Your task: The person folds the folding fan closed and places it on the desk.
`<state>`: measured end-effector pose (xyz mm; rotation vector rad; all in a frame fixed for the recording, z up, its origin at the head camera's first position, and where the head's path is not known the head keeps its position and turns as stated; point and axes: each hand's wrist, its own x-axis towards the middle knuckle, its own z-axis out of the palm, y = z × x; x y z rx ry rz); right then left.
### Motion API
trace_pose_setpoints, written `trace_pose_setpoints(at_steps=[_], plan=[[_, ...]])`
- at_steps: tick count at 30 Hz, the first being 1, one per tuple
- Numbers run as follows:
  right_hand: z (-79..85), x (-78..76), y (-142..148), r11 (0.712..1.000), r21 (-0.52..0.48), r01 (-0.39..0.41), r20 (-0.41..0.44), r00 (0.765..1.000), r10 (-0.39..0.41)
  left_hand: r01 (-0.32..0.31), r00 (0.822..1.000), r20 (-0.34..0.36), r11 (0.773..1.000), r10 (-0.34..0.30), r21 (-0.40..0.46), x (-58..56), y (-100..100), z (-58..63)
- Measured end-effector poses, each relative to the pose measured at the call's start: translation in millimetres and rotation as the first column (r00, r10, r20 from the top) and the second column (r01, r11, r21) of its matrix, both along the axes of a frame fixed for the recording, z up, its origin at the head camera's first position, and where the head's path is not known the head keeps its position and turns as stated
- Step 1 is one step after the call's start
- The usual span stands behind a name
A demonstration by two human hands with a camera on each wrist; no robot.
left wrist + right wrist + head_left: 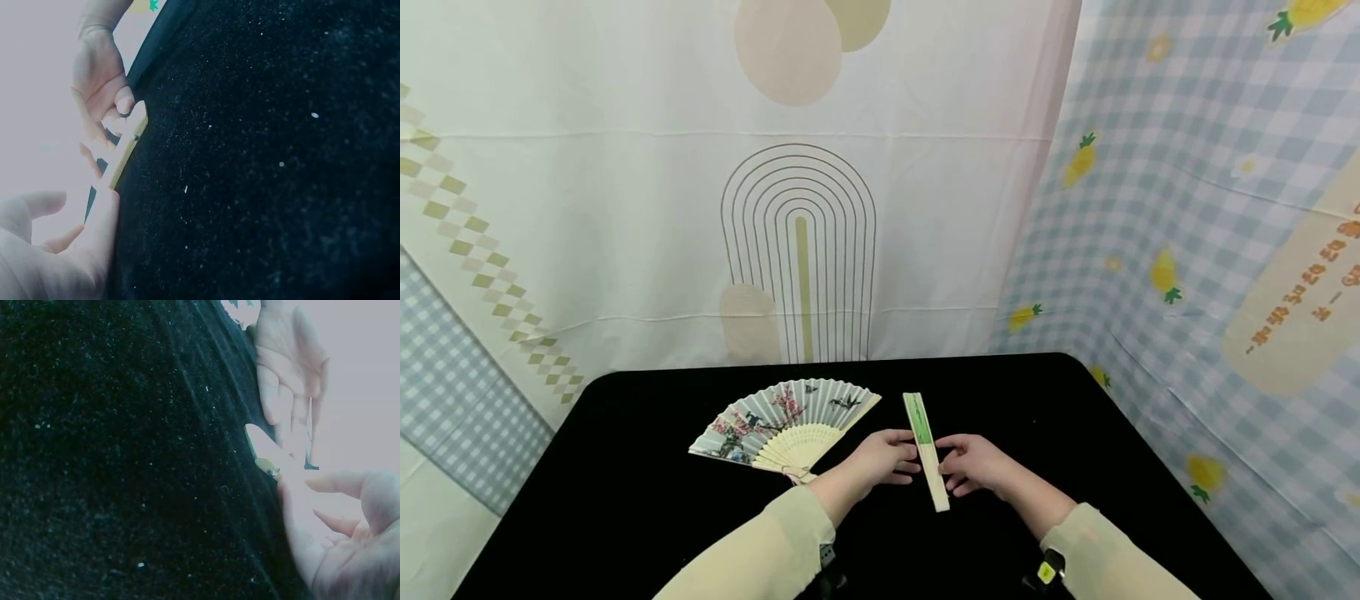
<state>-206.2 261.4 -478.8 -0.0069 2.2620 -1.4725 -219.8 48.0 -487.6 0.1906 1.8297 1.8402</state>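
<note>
A folded hand fan (930, 458), pale wood with a green leaf strip, lies on the black table between both hands. On its left side is my left hand (886, 460), fingers relaxed and close to the fan's edge. The right hand (976, 465) is on the other side, its fingertips at or near the fan; contact is hard to tell. In the left wrist view, the fan's riveted end (134, 134) shows between the two hands, and neither hand visibly closes round it. An open fan (797, 425) with painted blossoms and birds lies spread left of the left hand.
The black cloth table (700, 533) has rounded far corners. A white patterned curtain (647, 250) hangs behind it, and a blue checked cloth with pineapples (1150, 250) hangs along the right side.
</note>
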Motion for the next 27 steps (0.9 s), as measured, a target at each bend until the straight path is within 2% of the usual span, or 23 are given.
trace_pose_setpoints(at_steps=[6, 8, 10, 12, 14, 16, 19, 23, 27], plan=[[2.8, 3.4, -3.3, 0.999, 0.031, 0.037, -0.044, 0.998, -0.036, 0.02, 1.0, -0.003, 0.999, -0.021, -0.026, 3.6, -10.2, 6.5], [3.6, 4.4, -4.2, 0.998, 0.039, 0.058, -0.066, 0.996, -0.055, 0.038, 0.998, -0.043, 0.998, -0.04, -0.044, 5.6, -14.0, 8.4], [4.0, 4.8, -5.3, 0.996, 0.045, 0.079, -0.096, 0.993, -0.074, 0.053, 0.991, -0.119, 0.994, -0.064, -0.092, 7.7, -17.4, 10.7], [4.4, 4.7, -6.6, 0.994, 0.051, 0.095, -0.135, 0.987, -0.087, 0.056, 0.971, -0.222, 0.985, -0.093, -0.165, 9.8, -20.1, 13.5], [5.7, 4.7, -8.3, 0.993, 0.057, 0.106, -0.176, 0.98, -0.095, 0.037, 0.939, -0.323, 0.967, -0.121, -0.253, 12.5, -23.2, 17.9], [7.5, 4.7, -10.5, 0.992, 0.063, 0.112, -0.216, 0.972, -0.096, 0.009, 0.908, -0.394, 0.946, -0.144, -0.325, 15.8, -27.7, 23.4], [10.6, 4.7, -14.0, 0.991, 0.075, 0.114, -0.274, 0.957, -0.089, -0.017, 0.875, -0.455, 0.928, -0.167, -0.373, 21.8, -37.6, 33.3], [14.0, 3.9, -18.0, 0.987, 0.126, 0.102, -0.36, 0.932, -0.05, -0.058, 0.846, -0.505, 0.911, -0.173, -0.409, 27.7, -53.3, 41.6], [17.1, 2.8, -19.5, 0.982, 0.177, 0.06, -0.419, 0.908, 0.02, -0.141, 0.806, -0.565, 0.869, -0.177, -0.474, 32.8, -71.0, 46.8]])
